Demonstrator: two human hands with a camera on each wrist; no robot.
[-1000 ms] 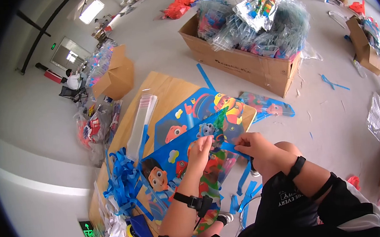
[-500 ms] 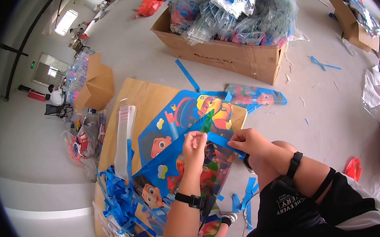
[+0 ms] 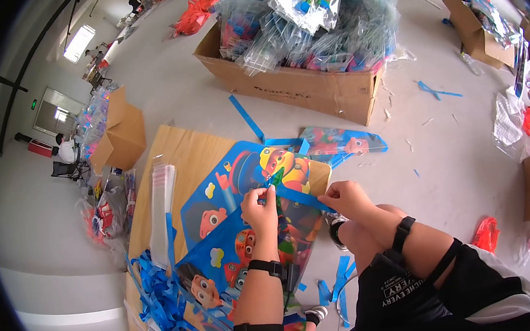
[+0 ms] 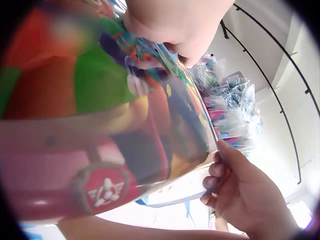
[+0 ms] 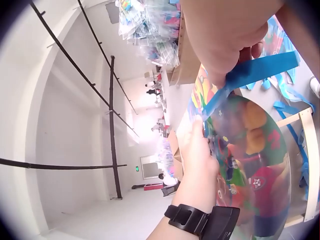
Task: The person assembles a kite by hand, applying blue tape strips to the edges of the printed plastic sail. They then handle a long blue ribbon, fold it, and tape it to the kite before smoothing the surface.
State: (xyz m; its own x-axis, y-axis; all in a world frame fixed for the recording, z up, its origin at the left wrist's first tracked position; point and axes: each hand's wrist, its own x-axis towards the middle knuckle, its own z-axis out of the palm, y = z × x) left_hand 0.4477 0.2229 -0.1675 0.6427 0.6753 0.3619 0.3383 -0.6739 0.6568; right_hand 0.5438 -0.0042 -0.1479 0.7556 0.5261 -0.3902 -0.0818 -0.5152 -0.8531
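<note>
A flat blue ribbon (image 3: 298,197) stretches between the two hands, along the top edge of a glossy cartoon-printed plastic sheet (image 3: 213,260). My left hand (image 3: 261,212) pinches the ribbon at its left end, against a green-printed part of the sheet. The right hand (image 3: 349,199) pinches the other end between thumb and curled fingers, just off the table corner. In the right wrist view a loose end of the ribbon (image 5: 265,69) sticks out beyond the right hand (image 5: 225,35). Another printed sheet (image 3: 234,175) lies flat behind, on the wooden table (image 3: 177,148).
A heap of blue ribbon (image 3: 159,297) and a stack of white strips (image 3: 163,217) occupy the table's left side. Beyond it stands a large cardboard box (image 3: 296,92) full of plastic-wrapped goods. Blue ribbon scraps (image 3: 340,279) lie on the floor near the person's feet.
The hands have drawn apart, with a longer stretch of ribbon now showing between them. The head view has shifted, so the box and table appear further left.
</note>
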